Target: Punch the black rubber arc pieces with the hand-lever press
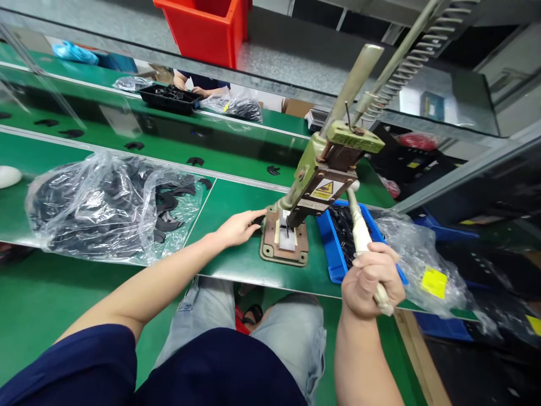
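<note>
On the green table [236, 265], the press lever [360, 234] is gripped by the right hand [372, 279], fingers curled around it; the left hand [239, 227], fingers together, is laid at the press base [284, 251], under a steel shelf [287, 62].

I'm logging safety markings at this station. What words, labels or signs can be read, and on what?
Nothing reads as words.
On the hand press: yellow warning label with a triangle sign; print too small.
On the clear bag by the blue tray: yellow sticker, blurred.
On the handle in the right hand: no marking seen.
</note>
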A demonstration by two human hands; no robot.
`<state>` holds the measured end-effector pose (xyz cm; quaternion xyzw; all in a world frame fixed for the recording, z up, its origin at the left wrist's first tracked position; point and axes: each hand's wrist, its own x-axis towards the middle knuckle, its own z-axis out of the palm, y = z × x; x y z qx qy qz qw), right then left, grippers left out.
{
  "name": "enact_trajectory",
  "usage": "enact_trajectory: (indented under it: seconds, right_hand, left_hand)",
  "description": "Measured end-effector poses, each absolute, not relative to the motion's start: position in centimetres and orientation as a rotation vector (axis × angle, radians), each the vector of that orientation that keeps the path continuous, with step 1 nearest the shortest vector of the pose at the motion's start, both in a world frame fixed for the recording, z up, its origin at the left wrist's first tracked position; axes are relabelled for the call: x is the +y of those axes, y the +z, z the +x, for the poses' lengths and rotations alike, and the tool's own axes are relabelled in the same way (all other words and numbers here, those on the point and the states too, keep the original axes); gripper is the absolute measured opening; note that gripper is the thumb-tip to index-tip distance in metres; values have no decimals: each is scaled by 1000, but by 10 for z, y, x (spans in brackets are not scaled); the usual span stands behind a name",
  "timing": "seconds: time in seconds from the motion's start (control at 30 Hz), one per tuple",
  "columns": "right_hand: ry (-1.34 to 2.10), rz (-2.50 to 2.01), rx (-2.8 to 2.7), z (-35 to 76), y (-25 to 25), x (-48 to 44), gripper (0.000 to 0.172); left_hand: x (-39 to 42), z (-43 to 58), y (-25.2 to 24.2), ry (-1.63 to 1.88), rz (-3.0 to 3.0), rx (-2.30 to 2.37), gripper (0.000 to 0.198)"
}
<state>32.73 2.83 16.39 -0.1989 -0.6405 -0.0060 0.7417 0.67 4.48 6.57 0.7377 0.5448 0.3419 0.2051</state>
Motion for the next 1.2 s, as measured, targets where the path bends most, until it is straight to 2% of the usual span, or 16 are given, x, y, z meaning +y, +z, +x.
enact_trajectory:
  seconds: [0.07,0.2,0.47,0.73,1.2]
  right_hand:
    - [-4,-439,-1421,328,164,27,29]
    - [30,-454,-1418,330,163,26,31]
    - [13,-501,-1430,331,162,24,32]
    - [18,-515,-1445,332,163,21,34]
    - [3,-560,-1364,326,159,22,43]
  left_hand:
    - [40,21,51,965,1845,1581,55]
    - [36,30,44,953,1512,1596,20]
    - [70,50,79,1002,1219,1345,33]
    - [91,72,80,957,1180,1386,31]
    - [105,71,86,711,1094,1448,43]
